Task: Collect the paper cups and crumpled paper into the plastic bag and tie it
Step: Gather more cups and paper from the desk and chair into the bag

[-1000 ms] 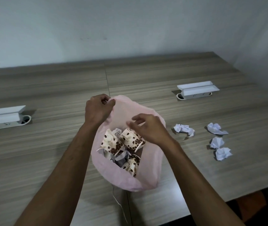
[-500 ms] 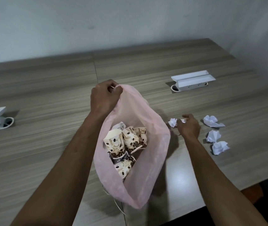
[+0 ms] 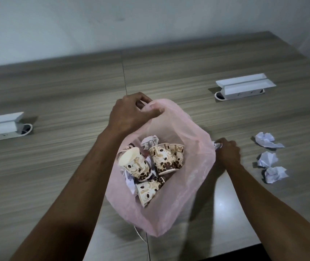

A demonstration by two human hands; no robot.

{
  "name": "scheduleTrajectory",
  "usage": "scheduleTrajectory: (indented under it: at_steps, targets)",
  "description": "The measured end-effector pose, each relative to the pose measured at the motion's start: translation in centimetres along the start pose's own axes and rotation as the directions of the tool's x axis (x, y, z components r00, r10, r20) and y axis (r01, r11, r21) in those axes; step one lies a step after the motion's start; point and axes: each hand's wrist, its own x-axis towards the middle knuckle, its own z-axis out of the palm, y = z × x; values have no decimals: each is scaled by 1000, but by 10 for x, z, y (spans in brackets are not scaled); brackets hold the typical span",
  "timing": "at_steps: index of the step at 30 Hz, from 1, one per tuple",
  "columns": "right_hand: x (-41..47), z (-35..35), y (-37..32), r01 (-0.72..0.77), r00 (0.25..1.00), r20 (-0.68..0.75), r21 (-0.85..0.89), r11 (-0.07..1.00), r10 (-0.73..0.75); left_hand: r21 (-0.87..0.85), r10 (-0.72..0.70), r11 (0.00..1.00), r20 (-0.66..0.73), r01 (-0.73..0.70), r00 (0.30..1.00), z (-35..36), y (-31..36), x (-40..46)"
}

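at the far left a white socket box [image 3: 1, 127] sits on the wood-grain counter [image 3: 56, 95] with its lid raised. moving right, the left hand [image 3: 129, 114] has its fingers and thumb curled round the far rim of the pink plastic bag [image 3: 193, 178], holding the mouth up and wide. inside the bag lie several paper cups [image 3: 161, 159] printed with brown coffee beans, tipped on their sides and leaning against one another, with bits of crumpled paper [image 3: 150, 141] tucked among them. a thin white cord [image 3: 141, 236] trails from under the bag toward the near edge. just beside the bag's right rim, the right hand [image 3: 227, 151] is closed around a small white paper ball [image 3: 217, 145], only a little of it showing between the fingers. further right, three more paper balls [image 3: 267, 140] rest on the counter in a loose column, near one another and apart from the hand. beyond them, toward the wall, a second white socket box [image 3: 244, 89] stands with its lid up.
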Motion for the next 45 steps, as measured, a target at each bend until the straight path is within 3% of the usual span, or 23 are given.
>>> scheduleTrajectory:
  at_steps: [6, 9, 11, 13, 15, 18, 20, 22, 24, 26, 27, 30, 32, 35, 41, 43, 45]
  targets:
    - [-59, -35, -26, -44, 987, -123, 435, 899, 108, 88, -6, 996, 122, -5, 993, -38, -9, -13]
    - [-92, -80, -59, 35, 971, -192, 697, 717, 140, 88, 2, 996, 69, -8, 998, -44, -16, -14]
    - [-122, -114, -84, 170, 968, -248, 767, 618, 43, 31, -25, 999, 11, 24, 1000, -43, -20, -15]
    - [-155, -143, -110, 304, 952, -250, 745, 594, -175, -6, -46, 999, -45, 46, 998, -42, -22, -15]
    - [-183, -154, -138, 359, 912, -108, 680, 640, -396, -23, -54, 998, -79, 52, 995, -41, -22, -14]
    - [-205, -135, -181, 345, 869, 122, 546, 764, -479, -61, -42, 997, -83, 37, 996, -40, -20, -11]
    - [-209, -119, -200, 332, 872, 189, 448, 830, -451, -90, -34, 996, -90, 26, 995, -40, -19, -9]
    - [-208, -114, -203, 319, 906, 127, 425, 847, -404, -99, -32, 995, -99, 22, 995, -40, -17, -6]
    - [-208, -115, -186, 327, 945, -141, 384, 864, -296, -96, -28, 995, -100, 18, 995, -39, -16, -3]
    - [-207, -110, -158, 231, 914, -378, 177, 957, -151, -106, -28, 994, -91, 18, 995, -37, -14, -1]
    - [-204, -105, -143, 125, 924, -374, 105, 987, -78, -111, -26, 994, -87, 16, 996, -35, -12, -1]
    - [-189, -89, -107, -126, 990, -62, 16, 992, 127, -130, -14, 991, -77, 4, 997, -28, -4, 1]
    - [-178, -89, -93, -158, 987, 12, 114, 981, 157, -142, -14, 990, -84, 2, 996, -25, 0, 3]
    - [-159, -104, -76, -178, 978, -56, 278, 944, 202, -159, 5, 987, -85, -18, 996, -18, 15, 8]
    - [-131, -139, -38, -120, 965, -175, 362, 924, 194, -258, 17, 965, -89, -39, 996, 14, 48, 15]
    - [-123, -150, -18, -79, 983, -121, 403, 912, 139, -252, 28, 967, -73, -46, 997, 32, 58, 15]
    - [-118, -160, 5, -62, 994, -39, 596, 801, 107, -222, 55, 973, -70, -70, 996, 50, 69, 13]
